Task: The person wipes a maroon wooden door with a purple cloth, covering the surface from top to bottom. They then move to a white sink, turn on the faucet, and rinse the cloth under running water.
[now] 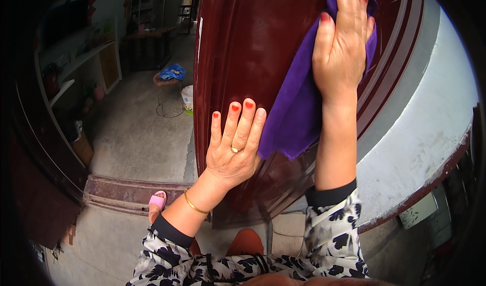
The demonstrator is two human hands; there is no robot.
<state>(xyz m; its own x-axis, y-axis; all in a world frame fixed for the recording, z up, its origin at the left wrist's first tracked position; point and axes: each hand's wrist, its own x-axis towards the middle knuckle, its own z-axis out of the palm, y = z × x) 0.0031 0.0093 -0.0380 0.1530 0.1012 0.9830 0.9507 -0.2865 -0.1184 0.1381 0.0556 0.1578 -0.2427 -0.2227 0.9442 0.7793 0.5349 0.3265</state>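
My right hand (340,50) lies flat on a purple cloth (294,107) and presses it against a dark red door panel (262,31) at the upper right. The cloth hangs down to the left of my right forearm, its lower edge near my left hand. My left hand (235,145) is spread with its palm towards the same panel, left of the cloth's lower corner. A ring and a gold bracelet are on that hand and wrist, and it holds nothing. Part of the cloth is hidden under my right hand.
A raised threshold (121,191) crosses the doorway at the left, beside my foot in a pink slipper (157,199). Inside the room stand a stool (163,81) with a blue plastic bag (172,72), a bucket (187,98) and shelves (87,60). A white wall (410,122) curves along the right.
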